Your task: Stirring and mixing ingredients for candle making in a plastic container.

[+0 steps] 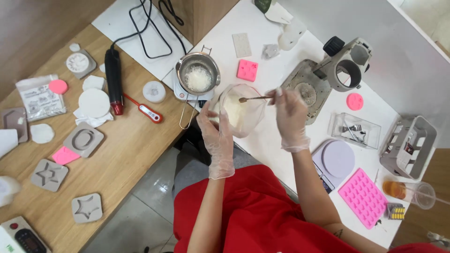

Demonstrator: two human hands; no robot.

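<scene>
My left hand (214,136), in a thin clear glove, holds a clear plastic bag (240,112) of white flakes from below and from its left side. My right hand (290,117), also gloved, pinches the handle of a small metal spoon (253,99) whose bowl sits over the bag's open mouth. A metal pot (198,72) with white flakes in it stands on a small white hot plate just left of the bag.
On the white table: a pink mould (247,70), a grey microscope-like stand (344,65), a digital scale (333,161), a pink multi-cavity mould (363,197), a clear box (354,129). On the wooden table: a black heat tool (113,79), a red thermometer (146,110), several grey moulds (84,139).
</scene>
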